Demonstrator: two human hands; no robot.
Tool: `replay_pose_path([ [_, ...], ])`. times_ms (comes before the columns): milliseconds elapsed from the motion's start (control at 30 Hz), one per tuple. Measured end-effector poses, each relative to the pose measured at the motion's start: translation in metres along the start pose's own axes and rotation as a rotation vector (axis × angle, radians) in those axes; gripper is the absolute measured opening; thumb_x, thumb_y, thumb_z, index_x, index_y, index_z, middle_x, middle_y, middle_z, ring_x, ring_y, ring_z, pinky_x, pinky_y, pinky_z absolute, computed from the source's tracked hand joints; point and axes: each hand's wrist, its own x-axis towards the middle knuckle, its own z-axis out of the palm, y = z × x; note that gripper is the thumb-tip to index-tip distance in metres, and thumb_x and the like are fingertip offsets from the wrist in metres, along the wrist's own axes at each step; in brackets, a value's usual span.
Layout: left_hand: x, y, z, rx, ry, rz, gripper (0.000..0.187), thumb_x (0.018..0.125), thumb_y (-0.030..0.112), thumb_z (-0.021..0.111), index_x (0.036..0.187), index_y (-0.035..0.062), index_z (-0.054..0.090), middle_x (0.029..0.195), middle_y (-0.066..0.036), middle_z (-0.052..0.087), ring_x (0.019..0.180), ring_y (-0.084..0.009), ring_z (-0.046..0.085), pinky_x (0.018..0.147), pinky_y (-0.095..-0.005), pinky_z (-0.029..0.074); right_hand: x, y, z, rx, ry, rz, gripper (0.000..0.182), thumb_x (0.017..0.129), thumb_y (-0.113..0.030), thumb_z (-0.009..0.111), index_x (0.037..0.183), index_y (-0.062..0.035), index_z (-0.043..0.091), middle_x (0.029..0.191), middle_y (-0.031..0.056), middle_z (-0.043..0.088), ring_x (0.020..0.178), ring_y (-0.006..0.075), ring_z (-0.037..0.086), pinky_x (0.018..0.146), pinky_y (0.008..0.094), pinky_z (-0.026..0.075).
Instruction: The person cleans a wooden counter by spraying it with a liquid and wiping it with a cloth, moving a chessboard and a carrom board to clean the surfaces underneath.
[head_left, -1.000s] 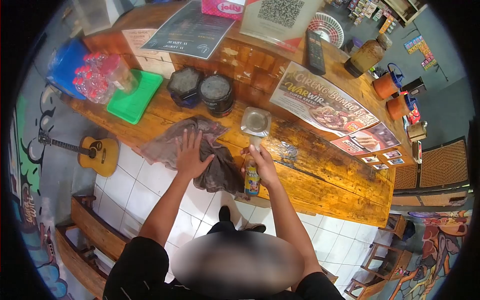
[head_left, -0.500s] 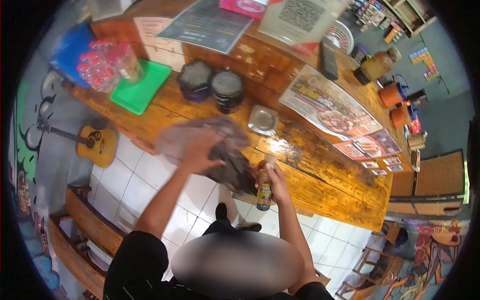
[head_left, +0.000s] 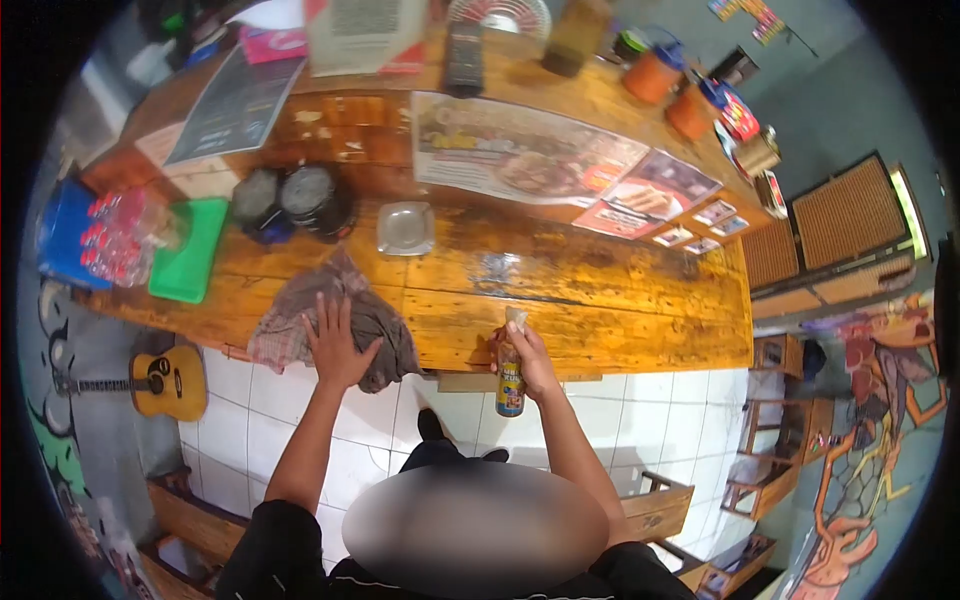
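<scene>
My left hand (head_left: 338, 345) lies flat with its fingers spread on a crumpled grey-brown cloth (head_left: 380, 338), which rests on the wooden counter (head_left: 600, 290) and hangs a little over its front edge. To the right, my right hand (head_left: 530, 362) is wrapped round a small bottle (head_left: 509, 385) with a yellow and blue label, held upright at the counter's front edge. A square metal ashtray (head_left: 406, 228) sits on the counter behind the cloth. Wet, shiny patches show on the wood behind the bottle.
Two dark jars (head_left: 312, 195) stand behind the cloth. Left of them are a green tray (head_left: 190, 250) and red-capped bottles (head_left: 112, 250). A raised shelf (head_left: 370, 90) at the back holds a remote (head_left: 464, 60) and orange containers (head_left: 655, 75). A guitar (head_left: 172, 384) leans at the left.
The view has turned to the right. My left hand and the cloth, blurred and bunched before, now lie spread and flatter on the counter. The bottle is still in my right hand.
</scene>
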Motion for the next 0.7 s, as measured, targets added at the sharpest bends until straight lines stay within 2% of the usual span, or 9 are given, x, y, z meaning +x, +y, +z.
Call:
replay_pose_path([
  [133, -0.005, 0.048, 0.009, -0.014, -0.036, 0.112, 0.095, 0.078, 0.058, 0.064, 0.148, 0.0045, 0.027, 0.151, -0.020, 0.030, 0.147, -0.0351, 0.007, 0.114, -0.0612, -0.001, -0.020, 0.000, -0.032, 0.108, 0.053, -0.067, 0.039, 0.097, -0.040, 0.054, 0.117, -0.0066, 0.054, 0.103, 0.0089, 0.060, 0.079, 0.0160, 0.060, 0.064, 0.0322, 0.054],
  [267, -0.010, 0.105, 0.019, -0.033, -0.106, 0.243, 0.084, 0.087, 0.054, 0.055, 0.149, 0.0047, 0.026, 0.151, -0.021, 0.030, 0.147, -0.0356, 0.007, 0.114, -0.0622, -0.001, -0.039, 0.006, -0.073, 0.178, 0.046, -0.099, 0.047, 0.098, -0.039, 0.052, 0.132, -0.0072, 0.049, 0.105, 0.0111, 0.061, 0.084, 0.0172, 0.061, 0.064, 0.0326, 0.053],
  [300, -0.010, 0.121, 0.023, -0.018, -0.124, 0.269, 0.072, 0.093, 0.047, 0.048, 0.148, 0.0056, 0.027, 0.151, -0.020, 0.030, 0.147, -0.0353, 0.006, 0.114, -0.0625, 0.000, -0.044, 0.007, -0.085, 0.192, 0.055, -0.108, 0.047, 0.098, -0.039, 0.052, 0.132, -0.0072, 0.049, 0.105, 0.0111, 0.061, 0.084, 0.0172, 0.061, 0.064, 0.0326, 0.053],
  [433, -0.008, 0.187, 0.037, 0.031, -0.129, 0.360, 0.063, 0.097, 0.041, 0.044, 0.148, 0.0077, 0.028, 0.151, -0.018, 0.029, 0.147, -0.0346, 0.005, 0.115, -0.0618, 0.002, -0.069, 0.008, -0.135, 0.232, 0.116, -0.143, 0.047, 0.098, -0.039, 0.052, 0.132, -0.0067, 0.049, 0.102, 0.0122, 0.061, 0.072, 0.0181, 0.062, 0.061, 0.0311, 0.052],
  [567, -0.004, 0.267, 0.044, 0.032, -0.143, 0.452, 0.064, 0.096, 0.041, 0.044, 0.149, 0.0088, 0.027, 0.153, -0.017, 0.026, 0.147, -0.0344, 0.005, 0.115, -0.0620, 0.004, -0.098, 0.007, -0.191, 0.254, 0.139, -0.167, 0.049, 0.098, -0.039, 0.053, 0.133, -0.0062, 0.047, 0.100, 0.0126, 0.061, 0.060, 0.0186, 0.061, 0.059, 0.0290, 0.050],
  [700, -0.009, 0.357, 0.063, 0.027, -0.083, 0.547, 0.064, 0.095, 0.040, 0.046, 0.149, 0.0119, 0.027, 0.153, -0.013, 0.028, 0.147, -0.0321, 0.008, 0.115, -0.0603, 0.006, -0.126, 0.025, -0.257, 0.250, 0.125, -0.166, 0.049, 0.099, -0.039, 0.048, 0.134, -0.0050, 0.042, 0.101, 0.0144, 0.059, 0.062, 0.0202, 0.061, 0.059, 0.0298, 0.051],
])
